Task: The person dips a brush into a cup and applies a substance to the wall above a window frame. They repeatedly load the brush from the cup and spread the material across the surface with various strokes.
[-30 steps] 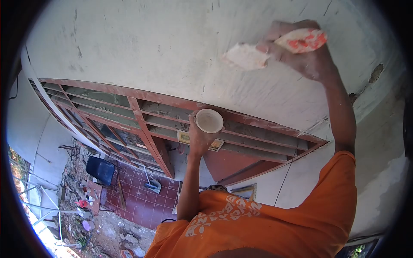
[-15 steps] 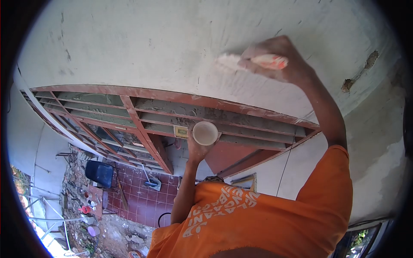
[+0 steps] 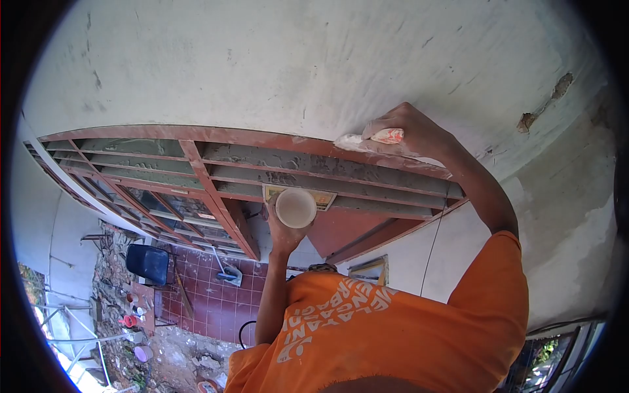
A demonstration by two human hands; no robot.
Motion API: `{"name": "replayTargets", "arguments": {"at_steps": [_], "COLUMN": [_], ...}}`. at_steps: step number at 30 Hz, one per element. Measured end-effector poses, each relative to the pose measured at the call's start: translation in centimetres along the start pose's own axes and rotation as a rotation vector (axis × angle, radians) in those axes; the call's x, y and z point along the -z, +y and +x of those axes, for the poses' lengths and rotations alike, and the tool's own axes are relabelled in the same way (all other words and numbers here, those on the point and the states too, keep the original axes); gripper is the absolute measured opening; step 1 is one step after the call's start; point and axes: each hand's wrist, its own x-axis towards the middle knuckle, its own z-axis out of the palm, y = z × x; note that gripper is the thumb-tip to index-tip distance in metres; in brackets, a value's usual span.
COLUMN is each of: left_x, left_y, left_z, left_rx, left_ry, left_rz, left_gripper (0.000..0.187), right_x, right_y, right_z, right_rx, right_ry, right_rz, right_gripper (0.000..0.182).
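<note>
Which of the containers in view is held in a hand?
The pale round cup, in the person's left hand; the red container and lilac bucket sit unheld at the picture's lower left.

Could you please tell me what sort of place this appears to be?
It looks like the outside of a house, probably under repair: the pale wall has broken patches, rubble lies beside the red tiled floor, and a red-brown frame holds slatted vents.

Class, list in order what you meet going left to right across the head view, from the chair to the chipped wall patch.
Dark chair → white cup in the left hand → handheld tool in the right hand → chipped patch.
</note>
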Motion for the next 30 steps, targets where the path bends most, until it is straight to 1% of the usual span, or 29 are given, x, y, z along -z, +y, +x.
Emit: {"name": "replayTargets", "arguments": {"at_steps": [1, 3, 4, 6, 8, 9, 11, 12, 13, 15, 17, 18, 19, 21, 22, 23, 25, 26, 27, 28, 29, 30], "left_x": [0.2, 0.5, 0.5, 0.5, 0.7, 0.8, 0.7, 0.7, 0.6, 0.5, 0.6, 0.5, 0.4, 0.2, 0.3, 0.4, 0.5, 0.6, 0.6, 0.4, 0.3, 0.3], "left_y": [-0.1, -0.5, -0.7, -0.8, -0.5, -0.5, -0.9, -1.1, -1.1, -1.0, -1.1, -1.2, -1.4, -1.8, -1.8, -1.6, -1.0, -0.6, -0.4, -0.9, -1.0, -1.0], "left_z": [-0.2, -0.4, -0.3, -0.5, -0.5, -0.3, -0.1, -0.1, -0.2, -0.1, -0.5, -0.5, -0.5, -0.9, -1.0, -1.0, -0.8, -0.6, -0.6, -0.8, -0.9, -0.9], "left_rx": [0.001, -0.032, -0.035, -0.073, -0.072, -0.076, -0.09, -0.103, -0.107, -0.101, -0.095, -0.085, -0.117, -0.069, -0.096, -0.08, -0.077, -0.058, -0.037, -0.039, -0.051, -0.067], "left_ry": [-0.005, -0.003, -0.001, 0.045, 0.042, 0.042, 0.051, 0.056, 0.059, 0.045, 0.041, 0.031, 0.043, 0.048, 0.049, 0.034, 0.019, 0.018, 0.017, 0.029, 0.03, 0.036], "left_rz": [-0.002, 0.066, 0.064, 0.068, 0.082, 0.096, 0.105, 0.112, 0.11, 0.068, 0.078, 0.083, 0.081, -0.012, -0.013, 0.016, 0.042, 0.028, 0.015, -0.009, -0.007, 0.007], "left_gripper": [0.087, 0.087, 0.087, 0.089, 0.089, 0.088, 0.088, 0.088, 0.088, 0.088, 0.088, 0.088, 0.088, 0.088, 0.088, 0.089, 0.09, 0.089, 0.088, 0.088, 0.088, 0.087], "right_x": [0.1, 0.7, 2.0, 6.3, 10.6, 11.9, 13.7, 13.3, 12.3, 9.0, 4.9, 3.1, 1.8, 0.7, 1.5, 2.9, 6.8, 9.0, 11.4, 13.8, 16.3, 18.4], "right_y": [0.1, 0.5, 0.0, -2.0, -3.5, -3.7, -4.0, -5.1, -5.7, -5.7, -4.3, -4.2, -4.1, -3.1, -3.6, -3.9, -4.4, -4.8, -5.5, -6.2, -6.8, -7.3], "right_z": [0.0, 0.0, 0.4, 1.0, 1.1, 1.2, 1.3, 1.7, 2.0, 2.8, 3.7, 4.3, 4.9, 5.8, 6.4, 7.0, 8.4, 9.2, 10.1, 11.0, 11.9, 13.1], "right_rx": [-0.005, 0.062, 0.064, 0.063, 0.027, 0.03, 0.075, 0.005, 0.008, -0.14, -0.042, 0.002, 0.045, 0.145, 0.136, 0.138, 0.055, 0.045, 0.06, 0.021, 0.019, -0.085], "right_ry": [0.0, 0.034, 0.034, 0.137, 0.224, 0.226, 0.429, 0.439, 0.44, 0.251, 0.099, 0.078, 0.062, 0.041, 0.042, 0.058, 0.009, 0.037, 0.09, 0.127, 0.172, 0.309], "right_rz": [0.001, -0.148, -0.152, -0.212, -0.339, -0.34, -0.096, -0.24, -0.244, -0.188, 0.053, 0.027, -0.006, -0.089, -0.151, -0.169, -0.204, -0.297, -0.34, -0.398, -0.355, -0.474], "right_gripper": [0.018, 0.017, 0.017, 0.016, 0.013, 0.013, 0.013, 0.013, 0.013, 0.013, 0.014, 0.015, 0.015, 0.016, 0.018, 0.018, 0.021, 0.021, 0.022, 0.022, 0.036, 0.038]}}
